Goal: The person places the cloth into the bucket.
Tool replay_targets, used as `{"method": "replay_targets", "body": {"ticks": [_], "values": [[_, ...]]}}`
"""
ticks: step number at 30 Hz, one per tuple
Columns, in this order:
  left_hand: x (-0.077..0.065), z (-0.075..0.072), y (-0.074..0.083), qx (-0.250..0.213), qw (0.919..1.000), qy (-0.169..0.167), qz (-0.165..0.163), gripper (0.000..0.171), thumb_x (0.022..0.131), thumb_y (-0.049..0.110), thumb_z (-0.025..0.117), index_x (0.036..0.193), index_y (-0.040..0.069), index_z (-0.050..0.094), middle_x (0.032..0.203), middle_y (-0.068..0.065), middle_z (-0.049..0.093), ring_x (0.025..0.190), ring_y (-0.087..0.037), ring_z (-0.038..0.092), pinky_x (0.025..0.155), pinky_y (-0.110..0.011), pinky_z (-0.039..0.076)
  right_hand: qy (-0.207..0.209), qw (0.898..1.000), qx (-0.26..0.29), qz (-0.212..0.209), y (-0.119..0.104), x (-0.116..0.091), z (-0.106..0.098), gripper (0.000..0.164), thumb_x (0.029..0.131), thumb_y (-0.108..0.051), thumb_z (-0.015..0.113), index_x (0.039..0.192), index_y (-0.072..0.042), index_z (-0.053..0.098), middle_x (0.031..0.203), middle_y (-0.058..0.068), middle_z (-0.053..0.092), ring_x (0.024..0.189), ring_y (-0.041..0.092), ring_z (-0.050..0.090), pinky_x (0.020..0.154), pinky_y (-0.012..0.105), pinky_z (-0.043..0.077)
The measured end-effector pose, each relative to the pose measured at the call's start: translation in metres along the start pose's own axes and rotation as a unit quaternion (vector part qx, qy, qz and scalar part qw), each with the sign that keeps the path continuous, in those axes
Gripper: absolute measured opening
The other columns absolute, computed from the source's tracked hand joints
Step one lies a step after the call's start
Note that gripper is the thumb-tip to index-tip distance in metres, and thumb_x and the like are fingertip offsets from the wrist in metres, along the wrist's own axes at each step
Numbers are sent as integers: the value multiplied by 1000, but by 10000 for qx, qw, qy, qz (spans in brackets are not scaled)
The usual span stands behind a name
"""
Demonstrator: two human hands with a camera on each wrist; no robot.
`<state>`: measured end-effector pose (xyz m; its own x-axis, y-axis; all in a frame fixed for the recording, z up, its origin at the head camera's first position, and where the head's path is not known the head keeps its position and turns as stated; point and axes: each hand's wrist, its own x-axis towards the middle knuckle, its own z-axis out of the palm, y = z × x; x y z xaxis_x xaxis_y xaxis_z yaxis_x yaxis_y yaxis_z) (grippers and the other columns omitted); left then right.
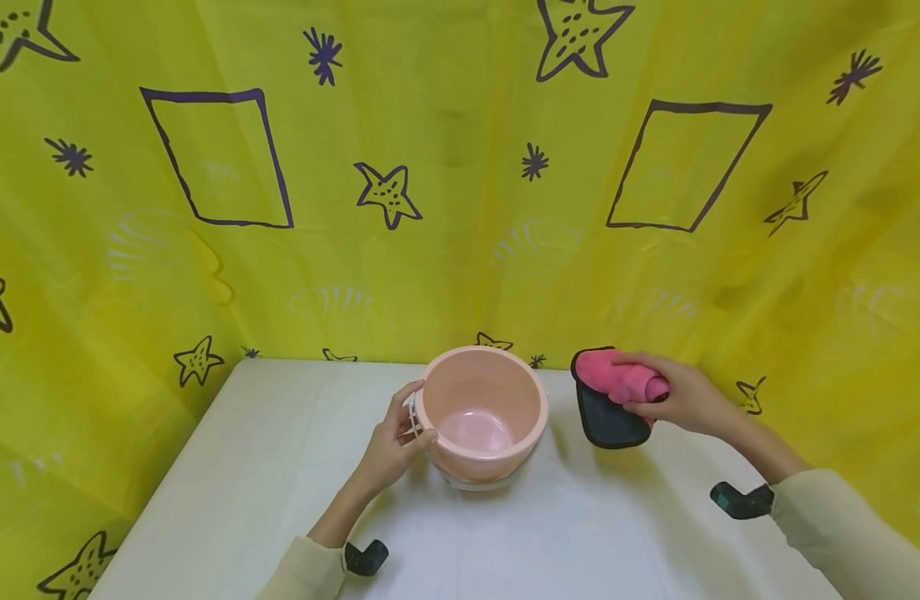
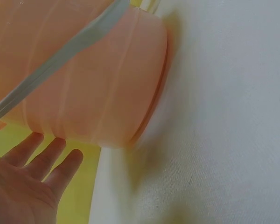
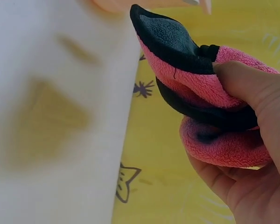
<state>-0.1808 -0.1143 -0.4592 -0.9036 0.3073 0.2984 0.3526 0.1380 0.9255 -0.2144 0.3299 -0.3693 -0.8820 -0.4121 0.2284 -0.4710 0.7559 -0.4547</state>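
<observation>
A pink plastic bucket [image 1: 481,417] is at the middle of the table, its open mouth facing up and its inside bare. My left hand [image 1: 396,442] holds it by the left side, thumb and index finger at the rim; in the left wrist view, fingertips [image 2: 59,142] meet the bucket's ribbed wall [image 2: 84,79]. A pale strap-like handle [image 2: 60,63] runs across that wall. To the right of the bucket, my right hand [image 1: 673,392] grips a folded, fluffy pink and dark grey cleaning cloth [image 1: 613,379] with black edging, above the table. Folds of the cloth [image 3: 191,79] bunch between thumb and fingers.
A white-covered table [image 1: 227,475] lies under both hands. Behind it and at the sides hangs a yellow curtain [image 1: 460,275] printed with stars and shells. Black wrist-worn devices [image 1: 366,558] stick out beside both sleeves.
</observation>
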Motion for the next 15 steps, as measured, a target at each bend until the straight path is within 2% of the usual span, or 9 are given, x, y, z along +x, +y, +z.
{"method": "replay_targets", "body": {"ticks": [8, 9, 15], "values": [[0, 0, 0, 83, 9999, -6, -59, 73, 92, 15, 64, 153, 20, 24, 144, -29, 44, 121, -48, 53, 99, -58, 44, -153, 9998, 107, -61, -12, 10, -20, 65, 76, -24, 85, 135, -24, 56, 107, 6, 65, 83, 24, 56, 61, 28, 52], [0, 1, -6, 111, 9999, 25, -67, 73, 92, 17, 65, 153, 23, 24, 145, -26, 45, 121, -46, 53, 99, -55, 45, -157, 9998, 98, -79, -14, 11, -22, 65, 77, -23, 85, 134, -24, 56, 107, 6, 65, 84, 24, 56, 61, 28, 53], [-1, 2, -6, 93, 9999, 22, -79, 73, 93, 17, 64, 153, 24, 23, 147, -24, 43, 122, -45, 53, 100, -55, 45, 65, 9979, -74, -635, -22, 23, -35, 63, 76, -21, 85, 132, -22, 58, 112, 2, 66, 86, 15, 56, 65, 27, 53]]}}
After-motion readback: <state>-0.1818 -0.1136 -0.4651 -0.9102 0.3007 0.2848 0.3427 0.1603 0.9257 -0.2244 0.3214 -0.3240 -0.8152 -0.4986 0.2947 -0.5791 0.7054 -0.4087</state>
